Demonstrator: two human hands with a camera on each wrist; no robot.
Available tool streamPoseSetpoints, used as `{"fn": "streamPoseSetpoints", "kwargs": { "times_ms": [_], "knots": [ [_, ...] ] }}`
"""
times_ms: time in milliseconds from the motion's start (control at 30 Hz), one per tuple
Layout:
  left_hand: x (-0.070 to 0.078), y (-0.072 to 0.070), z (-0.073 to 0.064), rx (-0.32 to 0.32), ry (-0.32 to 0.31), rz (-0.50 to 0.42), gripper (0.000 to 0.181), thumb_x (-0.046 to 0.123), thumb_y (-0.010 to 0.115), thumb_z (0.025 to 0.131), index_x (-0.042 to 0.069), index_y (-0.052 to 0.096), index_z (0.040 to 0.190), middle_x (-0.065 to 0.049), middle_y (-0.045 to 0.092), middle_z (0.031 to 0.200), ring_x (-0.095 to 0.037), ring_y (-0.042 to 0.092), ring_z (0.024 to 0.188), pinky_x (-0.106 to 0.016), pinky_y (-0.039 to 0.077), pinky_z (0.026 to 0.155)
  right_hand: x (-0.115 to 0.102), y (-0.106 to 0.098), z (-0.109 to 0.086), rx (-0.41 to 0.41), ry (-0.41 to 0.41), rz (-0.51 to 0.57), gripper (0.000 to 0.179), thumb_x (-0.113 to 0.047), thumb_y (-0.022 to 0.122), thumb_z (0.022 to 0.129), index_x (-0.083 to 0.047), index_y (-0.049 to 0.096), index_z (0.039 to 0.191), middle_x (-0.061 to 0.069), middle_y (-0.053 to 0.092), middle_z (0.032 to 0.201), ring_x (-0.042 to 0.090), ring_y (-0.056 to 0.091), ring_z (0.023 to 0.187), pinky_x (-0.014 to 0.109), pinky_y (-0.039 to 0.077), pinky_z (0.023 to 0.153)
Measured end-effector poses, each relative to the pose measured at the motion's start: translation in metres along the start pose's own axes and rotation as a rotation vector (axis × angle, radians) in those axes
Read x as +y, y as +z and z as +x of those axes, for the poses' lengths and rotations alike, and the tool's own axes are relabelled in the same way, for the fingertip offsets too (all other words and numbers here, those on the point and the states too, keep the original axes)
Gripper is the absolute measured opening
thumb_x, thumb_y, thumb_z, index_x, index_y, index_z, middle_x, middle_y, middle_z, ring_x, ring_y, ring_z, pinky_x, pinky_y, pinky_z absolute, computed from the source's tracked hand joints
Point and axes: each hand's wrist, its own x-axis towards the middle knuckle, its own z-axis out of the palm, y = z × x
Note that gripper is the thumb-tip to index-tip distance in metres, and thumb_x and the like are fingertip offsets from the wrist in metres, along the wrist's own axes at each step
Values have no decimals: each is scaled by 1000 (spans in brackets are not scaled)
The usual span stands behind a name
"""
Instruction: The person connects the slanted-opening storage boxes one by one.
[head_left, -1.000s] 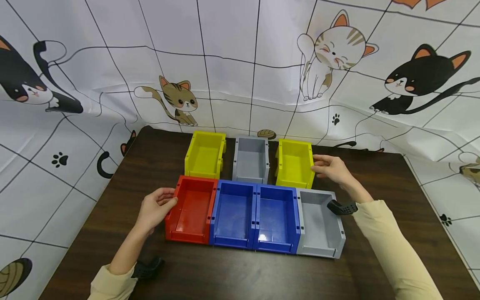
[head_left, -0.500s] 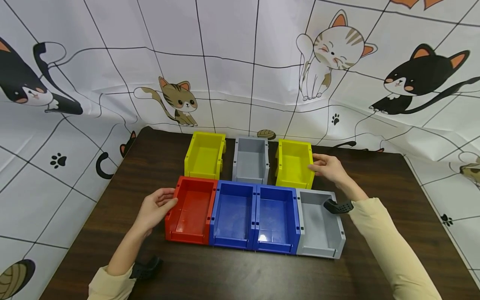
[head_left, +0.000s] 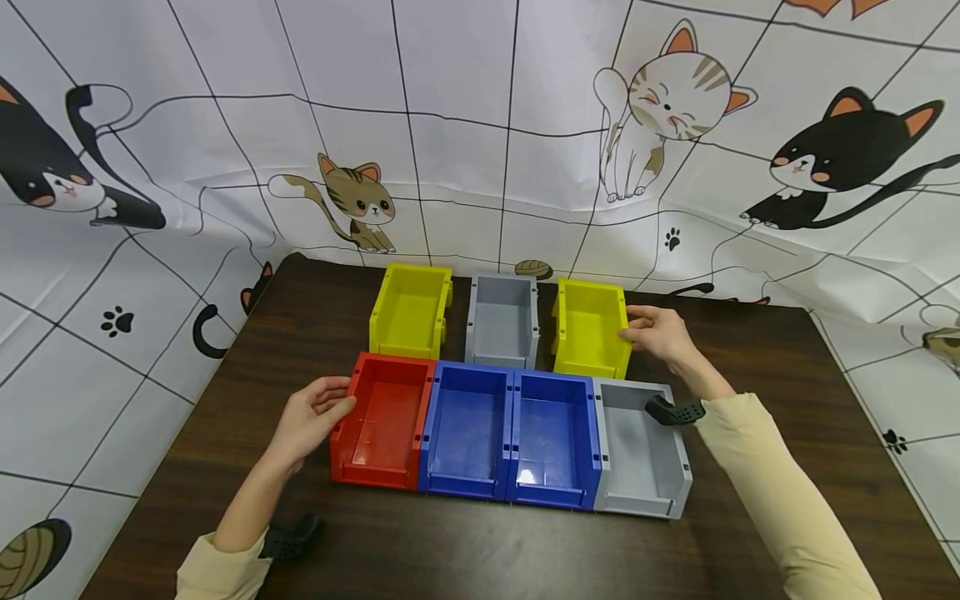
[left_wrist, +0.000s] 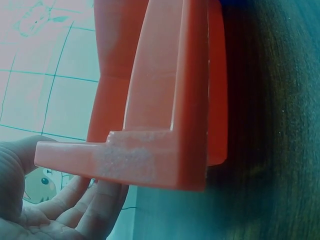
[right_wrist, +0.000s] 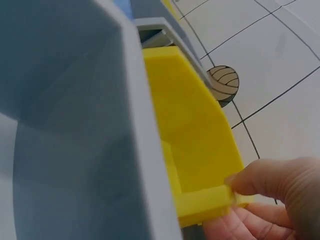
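Observation:
At the left end of the front row stands a red storage bin (head_left: 384, 421). My left hand (head_left: 307, 421) holds its left side wall, thumb at the rim and fingers along the outside; the left wrist view shows the bin's side (left_wrist: 150, 90) with the fingers (left_wrist: 102, 210) against it. My right hand (head_left: 663, 337) pinches the right wall of a yellow storage bin (head_left: 592, 325) in the back row. In the right wrist view the thumb (right_wrist: 260, 177) lies on that bin's rim, the other fingers outside below it. Both bins look bare inside.
Two blue bins (head_left: 468, 429) and a grey bin (head_left: 641, 446) continue the front row, side by side. Behind stand another yellow bin (head_left: 411, 310) and a smaller grey bin (head_left: 501, 321), with gaps between. A cat-print cloth (head_left: 465, 150) hangs behind the dark wooden table (head_left: 480, 550).
The right hand and forearm have shifted very slightly left at the yellow bin. The left hand and all the bins have stayed in place.

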Motion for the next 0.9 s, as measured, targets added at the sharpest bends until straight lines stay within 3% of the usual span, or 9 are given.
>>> {"fn": "streamPoseSetpoints", "kwargs": {
  "times_ms": [467, 767, 900],
  "knots": [
    [1, 3, 1, -12, 4, -3, 39, 14, 58, 94, -7, 49, 126, -26, 57, 119, -34, 56, 106, -22, 51, 81, -3, -12, -7, 107, 87, -26, 52, -5, 62, 85, 7, 47, 133, 27, 61, 106, 20, 63, 74, 44, 53, 80],
    [0, 2, 2, -3, -5, 5, 38, 13, 57, 94, -6, 49, 126, -26, 57, 120, -34, 57, 106, -23, 51, 80, -2, -45, -23, 168, 71, -79, 53, -9, 61, 85, 5, 47, 134, 25, 61, 105, 15, 61, 68, 21, 52, 58],
    [1, 2, 2, 26, -20, 51, 36, 11, 57, 93, -5, 51, 125, -25, 58, 119, -35, 58, 106, -29, 52, 82, -1, -60, -35, 193, 64, -98, 54, -10, 61, 85, 5, 46, 135, 23, 61, 104, 18, 61, 72, 19, 50, 56]
  ]
}}
